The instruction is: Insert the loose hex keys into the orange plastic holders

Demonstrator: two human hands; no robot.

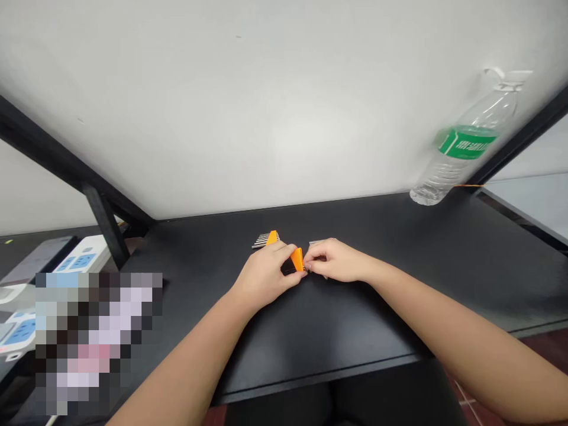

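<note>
On the black table, my left hand [268, 272] is closed round an orange plastic hex key holder [297, 259], thumb at its near edge and fingers over the top. Behind those fingers an orange part [272, 237] shows, with a row of several silver hex keys [261, 241] sticking out to the left; whether both orange parts are one piece I cannot tell. My right hand [331, 259] pinches at the holder's right end, fingertips nearly meeting my left thumb. A short silver rod [315, 242], apparently a hex key, shows past its fingers, which hide most of it.
A clear plastic bottle [470, 142] with a green label leans at the back right against the pale wall [284, 106]. White power strips [84, 260] with blue sockets lie at the left, beyond a black metal frame [104, 219]. A blurred-out patch covers the lower left.
</note>
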